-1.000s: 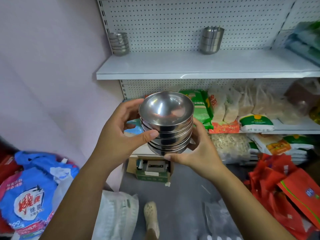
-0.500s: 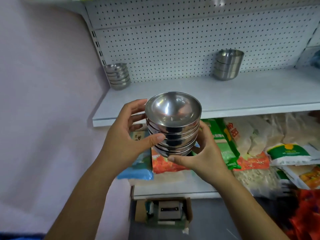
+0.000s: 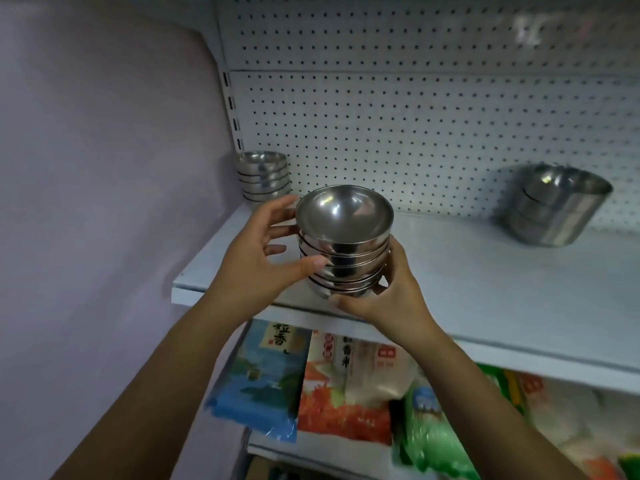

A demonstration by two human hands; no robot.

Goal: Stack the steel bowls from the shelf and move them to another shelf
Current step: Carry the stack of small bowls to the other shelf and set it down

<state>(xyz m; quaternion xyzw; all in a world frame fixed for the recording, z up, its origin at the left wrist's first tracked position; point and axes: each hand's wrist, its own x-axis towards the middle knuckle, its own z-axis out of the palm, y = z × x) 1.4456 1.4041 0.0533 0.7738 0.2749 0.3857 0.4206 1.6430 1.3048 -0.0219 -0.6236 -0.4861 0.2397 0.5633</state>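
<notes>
Steel bowls in one stack hang over the front edge of the white shelf, contact unclear. The left hand curls round the side at 9 o'clock and the right hand cups the base at 5 o'clock, seemingly to steady them. A second stack stands at 10 o'clock, a third stack at 2 o'clock

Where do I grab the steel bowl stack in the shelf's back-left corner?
Likely grip the corner stack of round steel bowls at its lowest bowl, from front and right: lilac wall blocks its left, white pegboard its back.
</notes>
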